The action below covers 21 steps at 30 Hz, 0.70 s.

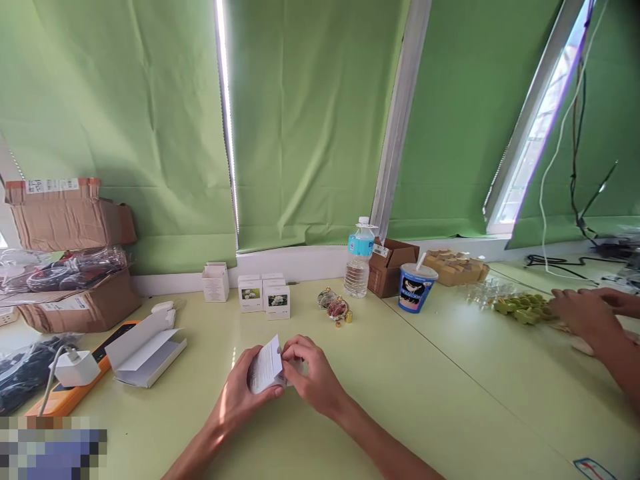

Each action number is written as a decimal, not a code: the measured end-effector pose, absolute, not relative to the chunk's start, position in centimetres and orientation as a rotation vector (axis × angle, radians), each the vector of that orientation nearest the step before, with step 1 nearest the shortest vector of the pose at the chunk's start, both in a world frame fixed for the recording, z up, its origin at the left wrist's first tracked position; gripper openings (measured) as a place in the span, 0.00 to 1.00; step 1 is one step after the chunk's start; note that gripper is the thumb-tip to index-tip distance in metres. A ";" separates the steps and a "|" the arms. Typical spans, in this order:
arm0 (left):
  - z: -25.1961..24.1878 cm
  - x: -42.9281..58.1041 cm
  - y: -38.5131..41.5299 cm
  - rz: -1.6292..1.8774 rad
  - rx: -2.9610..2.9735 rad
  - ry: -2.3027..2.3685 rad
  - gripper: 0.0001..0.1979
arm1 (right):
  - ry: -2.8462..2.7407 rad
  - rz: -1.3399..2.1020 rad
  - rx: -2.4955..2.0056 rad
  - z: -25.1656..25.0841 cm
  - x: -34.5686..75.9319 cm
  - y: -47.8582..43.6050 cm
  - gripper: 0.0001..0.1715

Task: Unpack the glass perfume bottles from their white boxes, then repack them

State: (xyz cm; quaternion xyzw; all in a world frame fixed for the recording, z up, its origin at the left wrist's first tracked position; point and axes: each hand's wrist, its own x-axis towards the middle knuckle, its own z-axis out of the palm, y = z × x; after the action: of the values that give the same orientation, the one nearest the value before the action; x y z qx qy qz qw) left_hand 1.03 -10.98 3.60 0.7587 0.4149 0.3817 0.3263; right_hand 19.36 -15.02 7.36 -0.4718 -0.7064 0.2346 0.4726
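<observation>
A small white printed cardboard box (264,368) is clasped by the left hand (239,390); at its right edge, the right hand (315,377) is seen curled, its exact grip indiscernible. Beyond the box, flower-pictured white cardboard cartons (277,303) are grouped.

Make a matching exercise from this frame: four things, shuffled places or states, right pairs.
1. Small white cardboard box with raised flap
2. Clear plastic bottle with blue label
3. Blue tapered cup with white straw
4. Broad green blinds

A. Standing capped, left of the cup
B. Hanging behind the table
C. In the left hand, right hand against it
D. Lidded, right of the bottle

Pairs: 1-C; 2-A; 3-D; 4-B
</observation>
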 end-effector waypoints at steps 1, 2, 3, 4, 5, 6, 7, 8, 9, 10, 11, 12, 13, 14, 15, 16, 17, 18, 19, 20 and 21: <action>3.6 1.0 -11.0 1.006 1.978 1.084 0.35 | -1.712 0.595 -1.162 7.5 19.4 -15.1 0.07; 3.5 1.0 -10.9 1.012 1.969 1.080 0.35 | -1.704 0.626 -1.166 7.6 19.5 -15.2 0.09; 3.5 1.0 -10.9 1.016 1.962 1.079 0.34 | -1.713 0.669 -1.165 7.8 19.6 -15.2 0.12; 3.5 1.0 -10.9 1.016 1.958 1.081 0.34 | -1.734 0.723 -1.159 8.0 19.7 -15.3 0.16; 3.5 1.0 -10.9 1.013 1.957 1.084 0.34 | -1.760 0.782 -1.148 8.3 19.9 -15.4 0.20; 3.5 0.9 -10.9 1.010 1.957 1.087 0.34 | -1.787 0.846 -1.130 8.5 20.1 -15.5 0.22; 3.5 0.9 -10.9 1.009 1.957 1.083 0.34 | -1.807 0.915 -1.109 8.6 20.3 -15.5 0.23; 3.5 0.8 -10.9 1.011 1.954 1.072 0.34 | -1.810 0.993 -1.089 8.7 20.6 -15.4 0.22; 3.4 0.7 -10.9 1.018 1.946 1.056 0.34 | -1.789 1.066 -1.075 8.7 20.8 -15.3 0.19; 3.4 0.7 -10.8 1.027 1.936 1.038 0.34 | -1.750 1.127 -1.072 8.6 21.0 -15.1 0.16; 3.3 0.6 -10.8 1.035 1.927 1.023 0.34 | -1.704 1.167 -1.082 8.4 21.0 -14.9 0.14; 3.2 0.6 -10.7 1.039 1.923 1.011 0.34 | -1.660 1.171 -1.105 8.2 21.0 -14.7 0.12; 3.1 0.6 -10.6 1.039 1.925 1.003 0.35 | -1.633 1.128 -1.134 7.9 20.9 -14.5 0.11; 3.0 0.6 -10.5 1.034 1.934 0.999 0.35 | -1.629 1.045 -1.158 7.5 20.7 -14.4 0.11; 2.9 0.7 -10.4 1.027 1.946 0.996 0.35 | -1.656 0.940 -1.172 7.3 20.5 -14.3 0.11; 2.9 0.7 -10.4 1.021 1.956 0.996 0.36 | -1.704 0.832 -1.176 7.0 20.2 -14.3 0.11; 3.0 0.7 -10.4 1.013 1.966 0.998 0.36 | -1.758 0.737 -1.173 6.9 20.0 -14.3 0.11; 3.0 0.7 -10.4 1.006 1.974 1.000 0.37 | -1.811 0.666 -1.172 6.8 19.8 -14.4 0.11; 3.1 0.7 -10.4 0.998 1.980 0.999 0.37 | -1.855 0.619 -1.178 6.7 19.6 -14.5 0.11; 3.2 0.7 -10.5 0.988 1.987 0.993 0.36 | -1.886 0.589 -1.193 6.8 19.6 -14.6 0.10; 3.3 0.7 -10.5 0.975 1.994 0.984 0.36 | -1.908 0.569 -1.213 6.9 19.6 -14.7 0.09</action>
State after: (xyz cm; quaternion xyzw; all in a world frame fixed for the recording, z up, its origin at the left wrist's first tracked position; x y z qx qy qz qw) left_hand 0.70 -10.51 3.35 0.7695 0.3798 0.3763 0.3493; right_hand 19.58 -14.72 6.92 -0.4781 -0.7521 0.2242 0.3944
